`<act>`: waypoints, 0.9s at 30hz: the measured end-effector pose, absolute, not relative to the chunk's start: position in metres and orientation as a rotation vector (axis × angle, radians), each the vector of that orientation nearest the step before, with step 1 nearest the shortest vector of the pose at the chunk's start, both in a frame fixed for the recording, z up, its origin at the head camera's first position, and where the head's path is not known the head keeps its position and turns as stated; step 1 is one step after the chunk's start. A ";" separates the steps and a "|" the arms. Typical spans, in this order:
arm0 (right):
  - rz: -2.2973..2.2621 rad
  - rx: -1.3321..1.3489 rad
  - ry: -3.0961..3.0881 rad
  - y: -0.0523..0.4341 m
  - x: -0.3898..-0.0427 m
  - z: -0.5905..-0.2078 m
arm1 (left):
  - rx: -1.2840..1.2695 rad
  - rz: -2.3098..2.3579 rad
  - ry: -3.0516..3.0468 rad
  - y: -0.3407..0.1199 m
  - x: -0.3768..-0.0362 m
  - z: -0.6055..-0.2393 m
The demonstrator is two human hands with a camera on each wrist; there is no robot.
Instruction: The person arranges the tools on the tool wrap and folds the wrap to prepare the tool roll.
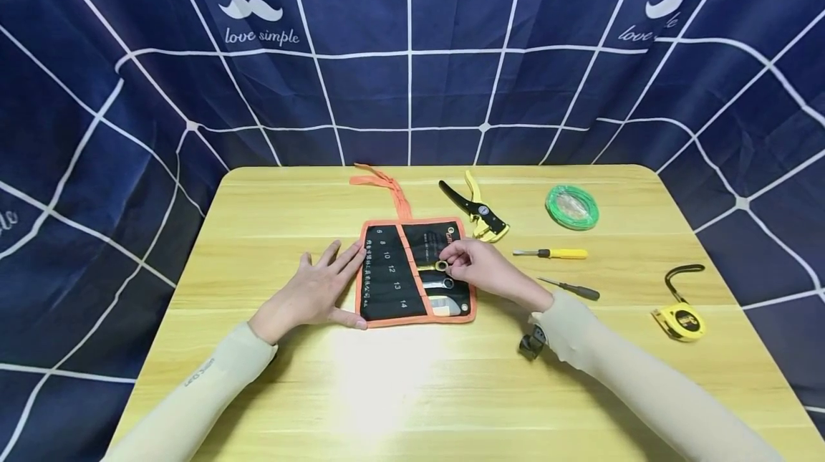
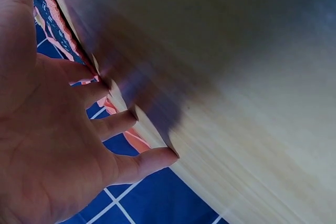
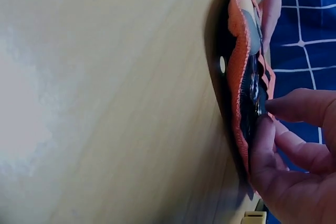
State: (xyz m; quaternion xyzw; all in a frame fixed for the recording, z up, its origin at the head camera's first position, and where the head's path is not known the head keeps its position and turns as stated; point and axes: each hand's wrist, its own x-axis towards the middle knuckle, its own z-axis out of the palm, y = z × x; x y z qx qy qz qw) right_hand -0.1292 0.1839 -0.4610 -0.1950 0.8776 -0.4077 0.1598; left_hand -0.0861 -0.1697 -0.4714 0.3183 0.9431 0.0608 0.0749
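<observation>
A black tool pouch (image 1: 380, 283) with orange edging and printed size numbers lies unfolded on the table. My left hand (image 1: 319, 289) rests spread along its left edge, fingertips and thumb touching the border. On the pouch's right side, my right hand (image 1: 483, 270) pinches the ring end of a combination wrench (image 1: 428, 267) whose shank sits in a pocket. Just below is a second wrench (image 1: 440, 284), also pocketed. Lower still sits a flat grey-and-cream item (image 1: 445, 306), its kind unclear. In the right wrist view, thumb and fingertip (image 3: 286, 106) meet at the pocket opening.
Behind the pouch lie its orange ties (image 1: 393, 193) and yellow-black wire strippers (image 1: 483, 215). Rightward are a green wire coil (image 1: 572, 207), a yellow screwdriver (image 1: 561, 253), a dark-handled screwdriver (image 1: 576, 291) and a yellow tape measure (image 1: 682, 322). A blue curtain (image 1: 451, 89) surrounds the table.
</observation>
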 end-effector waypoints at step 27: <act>-1.327 -0.446 2.512 0.229 -0.112 -0.425 | 0.926 0.185 2.800 -0.170 -0.088 -0.472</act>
